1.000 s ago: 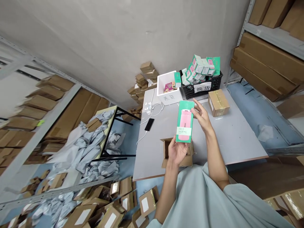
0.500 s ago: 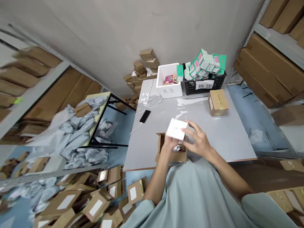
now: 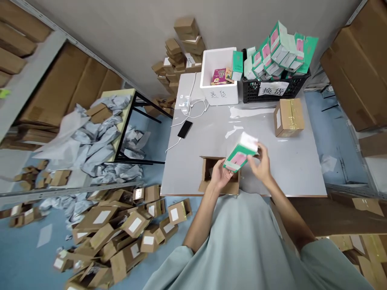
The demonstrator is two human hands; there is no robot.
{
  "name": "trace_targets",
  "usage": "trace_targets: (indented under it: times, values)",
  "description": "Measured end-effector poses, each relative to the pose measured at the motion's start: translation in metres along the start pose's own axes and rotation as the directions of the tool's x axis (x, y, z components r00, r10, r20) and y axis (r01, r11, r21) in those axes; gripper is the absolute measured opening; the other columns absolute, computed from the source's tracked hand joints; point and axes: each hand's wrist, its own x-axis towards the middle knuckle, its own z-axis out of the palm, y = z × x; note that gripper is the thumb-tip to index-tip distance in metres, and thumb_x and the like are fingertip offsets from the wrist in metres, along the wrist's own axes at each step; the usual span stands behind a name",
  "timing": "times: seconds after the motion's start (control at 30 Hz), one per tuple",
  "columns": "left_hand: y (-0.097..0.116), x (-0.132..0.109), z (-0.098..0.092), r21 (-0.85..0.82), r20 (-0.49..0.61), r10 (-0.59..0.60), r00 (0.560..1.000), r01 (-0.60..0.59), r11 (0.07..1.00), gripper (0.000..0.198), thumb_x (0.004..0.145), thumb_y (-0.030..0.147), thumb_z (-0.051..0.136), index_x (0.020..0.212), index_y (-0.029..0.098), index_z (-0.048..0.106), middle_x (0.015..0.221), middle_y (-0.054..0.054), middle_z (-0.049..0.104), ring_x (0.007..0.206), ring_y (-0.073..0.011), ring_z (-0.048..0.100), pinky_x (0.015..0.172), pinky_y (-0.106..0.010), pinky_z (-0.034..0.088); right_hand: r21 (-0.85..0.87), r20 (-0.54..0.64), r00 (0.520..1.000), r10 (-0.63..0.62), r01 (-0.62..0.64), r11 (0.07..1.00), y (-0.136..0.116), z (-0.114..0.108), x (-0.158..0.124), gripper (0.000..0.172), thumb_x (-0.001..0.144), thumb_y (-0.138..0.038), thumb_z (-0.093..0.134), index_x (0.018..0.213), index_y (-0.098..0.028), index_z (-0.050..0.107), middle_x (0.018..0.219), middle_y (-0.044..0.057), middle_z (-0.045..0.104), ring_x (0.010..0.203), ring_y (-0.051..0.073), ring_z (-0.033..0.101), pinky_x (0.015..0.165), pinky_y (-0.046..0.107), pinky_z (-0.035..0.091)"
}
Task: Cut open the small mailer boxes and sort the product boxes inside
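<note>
A green and pink product box (image 3: 237, 156), slightly blurred at its white end, is held tilted above the table's front part. My left hand (image 3: 221, 175) closes around its lower end. At the upper end, my right hand (image 3: 260, 164) has thumb and fingers pressed on the white end; whether a flap there is lifted I cannot make out. Just below and left of the product box stands an open cardboard box (image 3: 206, 184) with its flaps spread. My left hand hangs over that carton and hides part of its inside.
At the table's (image 3: 187, 169) back stand a white foam bin (image 3: 220, 94) and a black crate (image 3: 252, 92) heaped with green boxes. A taped carton (image 3: 288, 119) sits right, a phone (image 3: 185, 129) with cable left. Opened cartons (image 3: 136, 225) litter the floor left.
The box in my hands has been turned, so its green and pink side shows instead of a white face. It has moved slightly right. The camera view has shifted too.
</note>
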Motion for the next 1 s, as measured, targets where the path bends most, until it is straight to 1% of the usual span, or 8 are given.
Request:
trace_targets:
  times: [0.1, 0.2, 0.27, 0.33, 0.53, 0.6, 0.77, 1.0]
  values:
    - [0.003, -0.009, -0.002, -0.026, 0.065, 0.003, 0.998, -0.001, 1.0, 0.019, 0.098, 0.035, 0.074, 0.092, 0.018, 0.069, 0.08, -0.003, 0.072, 0.064, -0.0138, 0.069, 0.059, -0.022, 0.055, 0.294, -0.059, 0.928, 0.367, -0.336, 0.895, 0.03, -0.005, 0.04, 0.067, 0.091, -0.067, 0.077, 0.146, -0.034, 0.057, 0.139, 0.008, 0.075, 0.122, 0.028, 0.075, 0.092, 0.04, 0.068]
    - [0.006, -0.019, 0.008, 0.038, 0.154, 0.067, 0.986, -0.074, 0.997, 0.028, 0.096, 0.042, 0.084, 0.098, 0.018, 0.07, 0.091, -0.004, 0.075, 0.077, -0.0173, 0.076, 0.066, -0.025, 0.059, 0.449, 0.076, 0.758, 0.647, -0.606, 0.657, 0.06, -0.002, 0.055, 0.059, 0.082, -0.073, 0.076, 0.123, -0.031, 0.065, 0.111, 0.001, 0.081, 0.098, 0.025, 0.078, 0.081, 0.035, 0.065]
    - [0.008, -0.019, 0.018, 0.099, 0.202, 0.082, 0.976, -0.104, 0.99, 0.032, 0.095, 0.045, 0.088, 0.103, 0.018, 0.072, 0.097, -0.005, 0.076, 0.081, -0.0177, 0.077, 0.069, -0.026, 0.06, 0.474, 0.192, 0.659, 0.727, -0.711, 0.519, 0.072, 0.005, 0.053, 0.055, 0.079, -0.075, 0.076, 0.108, -0.03, 0.068, 0.097, 0.0, 0.082, 0.089, 0.025, 0.078, 0.078, 0.036, 0.064]
    - [0.01, -0.015, 0.028, 0.141, 0.216, 0.1, 0.971, -0.132, 0.981, 0.035, 0.093, 0.045, 0.091, 0.102, 0.018, 0.073, 0.101, -0.006, 0.077, 0.085, -0.0173, 0.076, 0.073, -0.026, 0.062, 0.476, 0.273, 0.632, 0.725, -0.744, 0.469, 0.077, 0.011, 0.048, 0.052, 0.078, -0.076, 0.076, 0.1, -0.029, 0.07, 0.092, 0.001, 0.084, 0.088, 0.027, 0.079, 0.08, 0.039, 0.065]
    - [0.017, -0.002, 0.037, 0.086, 0.243, -0.078, 0.967, 0.059, 0.995, 0.04, 0.087, 0.045, 0.099, 0.103, 0.021, 0.071, 0.127, -0.009, 0.081, 0.103, -0.0255, 0.082, 0.088, -0.038, 0.069, 0.55, 0.181, 0.738, 0.65, -0.624, 0.555, 0.065, 0.021, 0.075, 0.056, 0.072, -0.081, 0.081, 0.094, -0.03, 0.077, 0.091, 0.005, 0.088, 0.089, 0.035, 0.084, 0.084, 0.049, 0.07]
    - [0.025, 0.007, 0.039, 0.081, 0.273, -0.13, 0.953, 0.112, 0.99, 0.036, 0.088, 0.039, 0.098, 0.106, 0.022, 0.071, 0.118, -0.009, 0.083, 0.097, -0.0235, 0.083, 0.087, -0.037, 0.07, 0.551, 0.191, 0.773, 0.605, -0.595, 0.586, 0.06, 0.023, 0.095, 0.059, 0.078, -0.084, 0.076, 0.098, -0.029, 0.08, 0.096, 0.008, 0.089, 0.099, 0.037, 0.085, 0.087, 0.052, 0.071]
    - [0.067, 0.041, 0.067, 0.168, 0.295, 0.106, 0.95, -0.161, 0.973, 0.039, 0.082, 0.028, 0.102, 0.11, 0.022, 0.075, 0.118, -0.008, 0.085, 0.103, -0.0221, 0.082, 0.095, -0.036, 0.07, 0.458, 0.069, 0.875, 0.48, -0.455, 0.764, 0.043, 0.023, 0.136, 0.069, 0.085, -0.078, 0.084, 0.133, -0.029, 0.081, 0.133, 0.009, 0.085, 0.127, 0.033, 0.079, 0.099, 0.047, 0.069]
    - [0.152, 0.119, 0.138, 0.265, 0.312, 0.376, 0.872, -0.46, 0.847, 0.046, 0.075, 0.028, 0.106, 0.107, 0.019, 0.074, 0.12, -0.011, 0.083, 0.11, -0.0236, 0.081, 0.1, -0.038, 0.069, 0.367, 0.094, 0.934, 0.345, -0.355, 0.86, 0.026, 0.03, 0.205, 0.067, 0.092, -0.074, 0.082, 0.146, -0.034, 0.079, 0.144, 0.006, 0.08, 0.105, 0.023, 0.083, 0.077, 0.033, 0.072]
